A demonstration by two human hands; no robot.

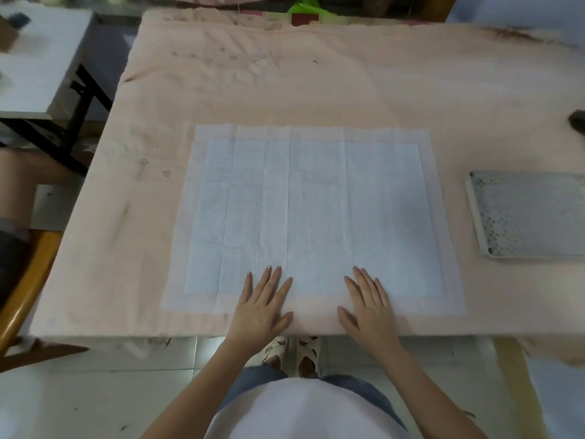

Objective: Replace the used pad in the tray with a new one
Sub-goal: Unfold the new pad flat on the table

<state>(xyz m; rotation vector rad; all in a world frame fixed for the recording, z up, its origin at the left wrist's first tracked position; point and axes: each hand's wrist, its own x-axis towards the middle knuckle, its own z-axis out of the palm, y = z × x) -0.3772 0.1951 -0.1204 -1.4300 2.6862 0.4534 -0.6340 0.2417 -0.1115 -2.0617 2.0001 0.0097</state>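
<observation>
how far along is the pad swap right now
Done: a pad lies unfolded flat on the pink-covered table. In hand: the left hand and right hand press flat on its near edge. Left: the grid tray sits apart, no pad visible in it.

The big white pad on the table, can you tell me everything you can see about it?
The big white rectangular pad lies unfolded and flat on the pink cloth-covered table. It looks like thin, soft paper with a pale blue middle and a white border. Fold creases cross it in a grid. The left hand and right hand rest flat, fingers straight, on its near edge. The grey perforated tray sits apart, to its right.
</observation>
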